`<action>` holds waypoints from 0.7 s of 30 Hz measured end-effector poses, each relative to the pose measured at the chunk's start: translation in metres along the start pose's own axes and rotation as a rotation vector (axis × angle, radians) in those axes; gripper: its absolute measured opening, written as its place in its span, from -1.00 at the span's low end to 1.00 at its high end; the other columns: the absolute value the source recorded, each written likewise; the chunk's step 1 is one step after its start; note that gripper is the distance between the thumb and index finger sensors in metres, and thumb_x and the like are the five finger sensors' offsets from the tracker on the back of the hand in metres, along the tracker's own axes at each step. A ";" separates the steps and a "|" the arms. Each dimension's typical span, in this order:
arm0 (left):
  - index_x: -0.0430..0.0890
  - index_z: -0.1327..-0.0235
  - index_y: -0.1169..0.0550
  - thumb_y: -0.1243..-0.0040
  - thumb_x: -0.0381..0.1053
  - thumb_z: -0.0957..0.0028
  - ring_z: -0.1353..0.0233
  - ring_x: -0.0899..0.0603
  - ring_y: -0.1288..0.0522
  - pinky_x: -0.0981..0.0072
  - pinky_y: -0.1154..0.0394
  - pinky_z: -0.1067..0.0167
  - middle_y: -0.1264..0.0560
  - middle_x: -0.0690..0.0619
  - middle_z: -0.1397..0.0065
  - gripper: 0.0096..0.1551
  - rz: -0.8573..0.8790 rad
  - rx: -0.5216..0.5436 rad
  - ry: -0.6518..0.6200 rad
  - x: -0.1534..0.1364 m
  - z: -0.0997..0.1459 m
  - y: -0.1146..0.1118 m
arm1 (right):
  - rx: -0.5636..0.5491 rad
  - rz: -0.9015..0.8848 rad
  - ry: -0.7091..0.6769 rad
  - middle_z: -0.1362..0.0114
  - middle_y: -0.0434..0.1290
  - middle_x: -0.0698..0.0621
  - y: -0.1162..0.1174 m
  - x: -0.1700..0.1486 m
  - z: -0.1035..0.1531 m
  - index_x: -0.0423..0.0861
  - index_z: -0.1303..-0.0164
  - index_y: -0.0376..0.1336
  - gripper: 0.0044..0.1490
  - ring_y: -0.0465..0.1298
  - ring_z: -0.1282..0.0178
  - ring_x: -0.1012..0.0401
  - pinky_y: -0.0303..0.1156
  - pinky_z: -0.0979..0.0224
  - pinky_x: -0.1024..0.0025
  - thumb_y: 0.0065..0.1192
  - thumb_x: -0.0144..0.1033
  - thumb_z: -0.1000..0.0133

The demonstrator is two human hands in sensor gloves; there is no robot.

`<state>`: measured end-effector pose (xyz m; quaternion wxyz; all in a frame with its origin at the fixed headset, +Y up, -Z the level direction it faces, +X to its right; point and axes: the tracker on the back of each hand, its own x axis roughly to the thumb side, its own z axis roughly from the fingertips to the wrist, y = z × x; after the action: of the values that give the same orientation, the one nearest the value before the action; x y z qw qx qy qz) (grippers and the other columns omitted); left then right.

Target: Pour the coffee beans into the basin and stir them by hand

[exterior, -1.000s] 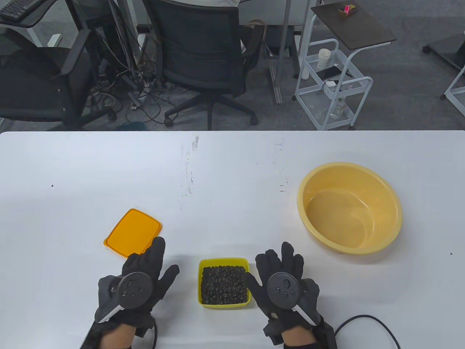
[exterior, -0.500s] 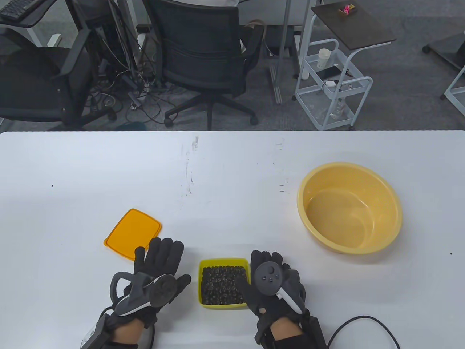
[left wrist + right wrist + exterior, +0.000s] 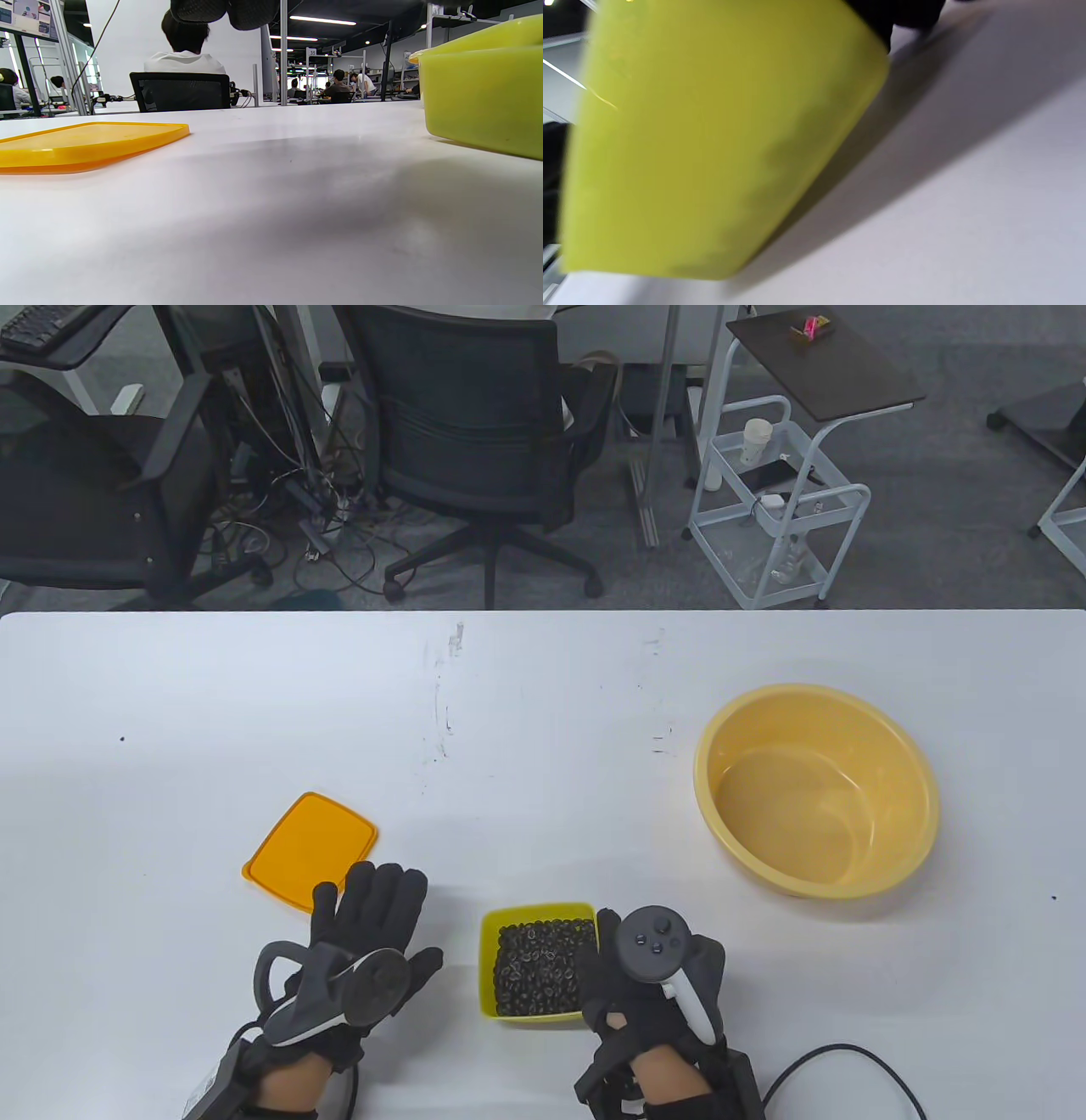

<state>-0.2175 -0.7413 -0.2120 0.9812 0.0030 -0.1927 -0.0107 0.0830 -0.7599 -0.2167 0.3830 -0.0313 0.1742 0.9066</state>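
A yellow-green box (image 3: pixel 490 963) of coffee beans (image 3: pixel 543 967) stands near the table's front edge. My right hand (image 3: pixel 612 976) grips its right wall, thumb on the bean side and fingers hidden behind the wall. The right wrist view shows the box (image 3: pixel 712 140) close up and tilted, with fingertips (image 3: pixel 903 12) at its top edge. Whether it is off the table I cannot tell. My left hand (image 3: pixel 373 916) lies open on the table left of the box, apart from it. The empty yellow basin (image 3: pixel 916 831) sits at the right. The left wrist view catches the box (image 3: pixel 483 93) at its right.
An orange lid (image 3: pixel 310 848) lies flat just beyond my left hand; the lid (image 3: pixel 85 142) also shows in the left wrist view. A black cable (image 3: pixel 848 1056) loops on the table behind my right wrist. Office chairs and a white cart stand past the far edge.
My right hand closed on the box's right wall and the box shifted a little to the right. My left hand turned onto its side earlier and has since stayed put.
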 end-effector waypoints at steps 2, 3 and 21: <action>0.00 -0.63 0.17 0.19 0.46 -0.12 -0.70 -0.44 -0.10 -0.40 0.02 -0.51 -0.02 -0.22 -0.72 0.01 0.004 0.000 -0.014 0.002 0.000 0.000 | 0.065 -0.064 0.008 -0.44 0.12 -0.37 -0.006 -0.001 -0.001 -0.34 -0.51 -0.25 -0.14 0.36 -0.31 -0.29 0.18 -0.33 -0.24 -0.16 -0.17 -0.16; 0.00 -0.62 0.18 0.19 0.46 -0.12 -0.70 -0.45 -0.10 -0.40 0.02 -0.51 -0.01 -0.22 -0.72 0.01 0.004 -0.001 -0.019 0.003 0.000 0.000 | 0.097 -0.124 0.013 -0.42 0.08 -0.41 -0.008 -0.001 0.000 -0.35 -0.50 -0.30 -0.12 0.45 -0.20 -0.18 0.22 -0.29 -0.21 -0.16 -0.18 -0.16; 0.01 -0.62 0.19 0.19 0.46 -0.12 -0.70 -0.46 -0.09 -0.40 0.03 -0.51 0.03 -0.23 -0.72 0.01 0.013 -0.034 -0.085 0.010 0.001 -0.005 | -0.681 -0.208 0.160 -0.45 -0.13 -0.39 -0.214 -0.031 0.020 -0.24 -0.48 -0.50 -0.09 0.30 -0.25 -0.13 0.08 -0.35 -0.21 -0.28 -0.08 -0.21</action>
<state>-0.2090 -0.7467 -0.2078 0.9721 -0.0152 -0.2341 -0.0078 0.2573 -0.6356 -0.2551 0.4258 -0.2455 -0.1123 0.8636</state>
